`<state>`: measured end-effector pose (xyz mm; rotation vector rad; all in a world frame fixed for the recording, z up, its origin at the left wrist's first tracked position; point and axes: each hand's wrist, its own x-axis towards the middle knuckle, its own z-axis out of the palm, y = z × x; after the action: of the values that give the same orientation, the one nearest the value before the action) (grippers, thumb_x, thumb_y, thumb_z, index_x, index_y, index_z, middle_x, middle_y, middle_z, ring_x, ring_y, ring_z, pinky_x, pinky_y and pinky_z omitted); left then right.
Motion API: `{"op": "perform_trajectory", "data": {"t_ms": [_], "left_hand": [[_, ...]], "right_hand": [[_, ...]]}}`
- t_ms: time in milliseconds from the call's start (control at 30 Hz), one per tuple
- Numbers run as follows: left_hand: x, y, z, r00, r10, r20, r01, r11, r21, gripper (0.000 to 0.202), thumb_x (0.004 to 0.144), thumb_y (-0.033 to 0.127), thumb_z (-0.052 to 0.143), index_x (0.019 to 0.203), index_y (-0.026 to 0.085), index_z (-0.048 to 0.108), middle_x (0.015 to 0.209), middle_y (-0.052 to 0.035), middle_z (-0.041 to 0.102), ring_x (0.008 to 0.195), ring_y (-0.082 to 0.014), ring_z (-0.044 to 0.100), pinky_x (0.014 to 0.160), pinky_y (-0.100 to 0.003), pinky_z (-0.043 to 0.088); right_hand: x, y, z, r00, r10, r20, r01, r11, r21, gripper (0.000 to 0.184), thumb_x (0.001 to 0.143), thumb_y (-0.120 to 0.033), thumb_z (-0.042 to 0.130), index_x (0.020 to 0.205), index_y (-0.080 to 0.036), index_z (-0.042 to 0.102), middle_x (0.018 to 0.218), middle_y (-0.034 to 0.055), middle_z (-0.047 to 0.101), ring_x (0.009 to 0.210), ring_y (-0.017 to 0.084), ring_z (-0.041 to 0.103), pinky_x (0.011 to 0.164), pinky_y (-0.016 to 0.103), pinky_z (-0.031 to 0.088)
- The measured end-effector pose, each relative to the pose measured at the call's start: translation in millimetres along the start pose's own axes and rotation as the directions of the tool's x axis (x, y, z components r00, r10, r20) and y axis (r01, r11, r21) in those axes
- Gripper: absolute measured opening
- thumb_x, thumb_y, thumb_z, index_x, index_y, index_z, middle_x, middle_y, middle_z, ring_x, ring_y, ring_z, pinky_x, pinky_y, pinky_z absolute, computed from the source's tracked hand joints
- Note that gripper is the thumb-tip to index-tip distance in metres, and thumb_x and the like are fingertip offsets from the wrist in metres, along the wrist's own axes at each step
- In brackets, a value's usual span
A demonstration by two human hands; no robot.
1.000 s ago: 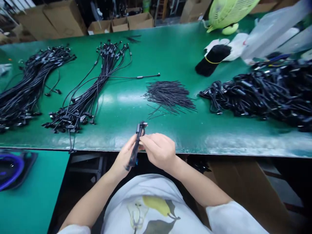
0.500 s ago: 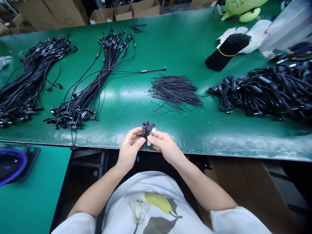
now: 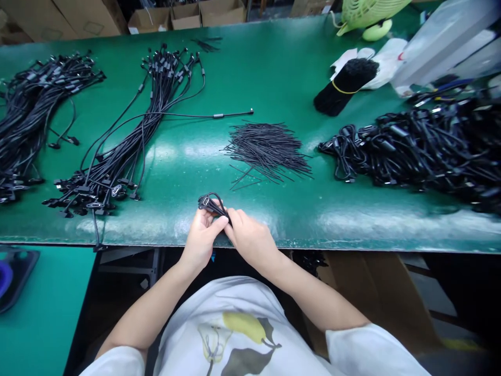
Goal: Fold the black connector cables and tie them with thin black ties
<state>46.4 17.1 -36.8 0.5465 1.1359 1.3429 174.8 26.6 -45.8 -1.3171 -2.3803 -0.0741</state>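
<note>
Both my hands hold a short black cable just above the front edge of the green workbench mat. My left hand grips it between thumb and fingers, and my right hand closes on it from the other side. A small connector end and a loop of the cable stick up past my left fingers, and the rest is hidden in my hands. Nearest to them lies a loose pile of thin black wires, a little ahead and to the right, not touching my hands.
Bundled black cables lie to the left, with another bundle beyond them, and a large tangled heap lies right. A yellow-banded wire bundle, clear plastic bags, and cardboard boxes stand farther back.
The connector piece held upright in my fingers has turned, and a cable loop now shows above my left hand. My hands have drawn closer together and shifted left in view.
</note>
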Motion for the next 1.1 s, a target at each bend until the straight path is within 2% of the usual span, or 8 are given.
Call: {"op": "perform_trajectory", "data": {"t_ms": [167, 267, 367, 567, 733, 833, 967, 1100], "left_hand": [[5.4, -7.6, 3.6, 0.998, 0.053, 0.022, -0.055, 0.994, 0.089, 0.023, 0.071, 0.023, 0.077, 0.086, 0.018, 0.059, 0.085, 0.0009, 0.062, 0.084, -0.0118, 0.060, 0.087, -0.026, 0.046], [12.3, -4.3, -0.5, 0.989, 0.063, 0.137, -0.084, 0.984, 0.155, 0.038, 0.075, 0.027, 0.075, 0.109, 0.021, 0.059, 0.097, -0.0024, 0.065, 0.092, -0.0145, 0.062, 0.090, -0.029, 0.047], [20.1, 9.3, -9.3, 0.944, 0.139, 0.301, -0.217, 0.944, 0.247, 0.058, 0.082, 0.032, 0.070, 0.135, 0.028, 0.048, 0.129, -0.0082, 0.060, 0.115, -0.0202, 0.058, 0.101, -0.034, 0.045], [29.2, 32.0, -15.8, 0.845, 0.181, 0.503, -0.431, 0.788, 0.439, 0.035, 0.088, 0.033, 0.064, 0.121, 0.024, 0.065, 0.131, -0.0089, 0.059, 0.125, -0.0240, 0.052, 0.108, -0.036, 0.039], [21.9, 18.1, -0.8, 0.917, 0.133, 0.376, -0.250, 0.926, 0.282, 0.027, 0.084, 0.032, 0.068, 0.108, 0.020, 0.065, 0.111, -0.0080, 0.068, 0.109, -0.0220, 0.063, 0.100, -0.034, 0.046], [13.7, 7.3, 12.4, 0.937, 0.180, 0.299, -0.253, 0.941, 0.226, 0.036, 0.088, 0.033, 0.063, 0.122, 0.022, 0.059, 0.131, -0.0091, 0.061, 0.126, -0.0228, 0.054, 0.110, -0.035, 0.038], [5.7, 2.9, 24.2, 0.909, 0.287, 0.302, -0.351, 0.917, 0.187, 0.053, 0.095, 0.031, 0.052, 0.146, 0.029, 0.039, 0.160, -0.0050, 0.030, 0.147, -0.0206, 0.027, 0.121, -0.036, 0.020], [0.4, 5.2, 28.7, 0.848, 0.381, 0.370, -0.455, 0.880, 0.137, 0.055, 0.097, 0.035, 0.047, 0.150, 0.031, 0.033, 0.162, -0.0014, 0.023, 0.150, -0.0231, 0.018, 0.123, -0.039, 0.016]], "right_hand": [[0.0, 8.2, -2.3, 0.995, -0.089, -0.044, 0.089, 0.996, -0.015, 0.031, 0.103, -0.027, 0.034, 0.078, -0.019, 0.051, 0.065, 0.0001, 0.056, 0.057, 0.012, 0.051, 0.057, 0.026, 0.030], [-1.7, 22.0, -4.4, 0.998, -0.068, 0.007, 0.068, 0.997, -0.044, 0.032, 0.103, -0.030, 0.035, 0.077, -0.018, 0.051, 0.066, 0.0002, 0.057, 0.058, 0.012, 0.050, 0.057, 0.026, 0.028], [-5.3, 41.0, -10.8, 0.998, -0.056, 0.011, 0.056, 0.994, -0.092, 0.030, 0.102, -0.033, 0.038, 0.084, -0.018, 0.056, 0.069, 0.0002, 0.059, 0.063, 0.012, 0.052, 0.058, 0.027, 0.028], [-12.5, 54.6, -21.9, 0.992, -0.126, -0.006, 0.124, 0.981, -0.148, 0.030, 0.101, -0.033, 0.041, 0.109, -0.013, 0.061, 0.072, 0.0021, 0.059, 0.066, 0.014, 0.051, 0.061, 0.029, 0.031], [-3.0, 41.3, -14.0, 0.996, -0.086, -0.011, 0.085, 0.993, -0.083, 0.045, 0.101, -0.035, 0.040, 0.138, -0.009, 0.043, 0.087, 0.0075, 0.063, 0.073, 0.018, 0.054, 0.066, 0.031, 0.039], [6.9, 33.2, -5.1, 1.000, -0.024, -0.014, 0.023, 0.999, -0.029, 0.051, 0.102, -0.037, 0.035, 0.141, -0.006, 0.038, 0.090, 0.0098, 0.062, 0.074, 0.018, 0.056, 0.064, 0.030, 0.041], [14.2, 28.5, 0.3, 0.997, -0.031, -0.074, 0.032, 0.999, 0.011, 0.047, 0.103, -0.036, 0.029, 0.136, -0.006, 0.044, 0.088, 0.0079, 0.062, 0.069, 0.015, 0.057, 0.061, 0.026, 0.041], [15.2, 28.1, -5.1, 0.982, -0.079, -0.174, 0.088, 0.995, 0.046, 0.041, 0.105, -0.031, 0.023, 0.121, -0.011, 0.055, 0.076, 0.0041, 0.061, 0.063, 0.013, 0.055, 0.061, 0.025, 0.039]]}}
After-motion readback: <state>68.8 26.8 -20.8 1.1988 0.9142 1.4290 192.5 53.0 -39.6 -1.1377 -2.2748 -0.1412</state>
